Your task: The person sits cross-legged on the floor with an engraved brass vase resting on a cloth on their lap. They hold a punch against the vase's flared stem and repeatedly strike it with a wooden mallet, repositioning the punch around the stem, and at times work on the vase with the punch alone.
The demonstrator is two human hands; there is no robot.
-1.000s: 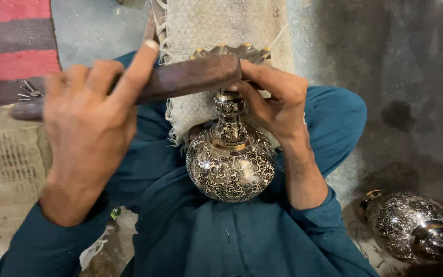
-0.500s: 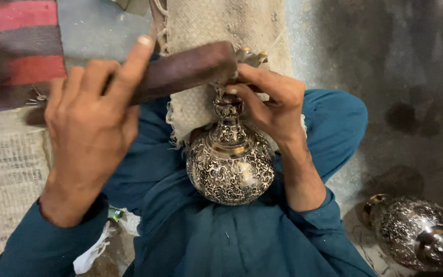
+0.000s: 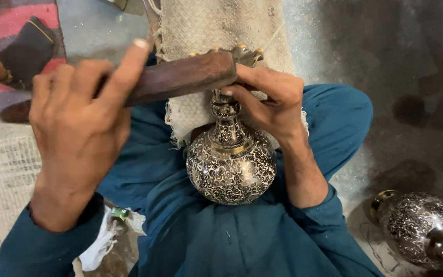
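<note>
An engraved metal vase (image 3: 230,164) with a round silver-and-black body rests on my lap, its neck pointing away from me. My right hand (image 3: 270,100) grips the vase at its neck and scalloped brass rim. My left hand (image 3: 80,120) holds a dark wooden mallet (image 3: 183,77), forefinger stretched along it. The mallet's end lies on the vase's rim, right beside my right fingers. A strip of coarse beige cloth (image 3: 221,31) lies under the vase's top.
A second engraved vase (image 3: 424,228) lies on the grey floor at the lower right. A striped red rug (image 3: 6,20) and a dark object (image 3: 26,48) are at the upper left. White crumpled material (image 3: 101,241) sits by my left knee.
The mallet rose slightly and came back down onto the vase's rim. My right hand has kept its grip on the neck, and the view has shifted a little.
</note>
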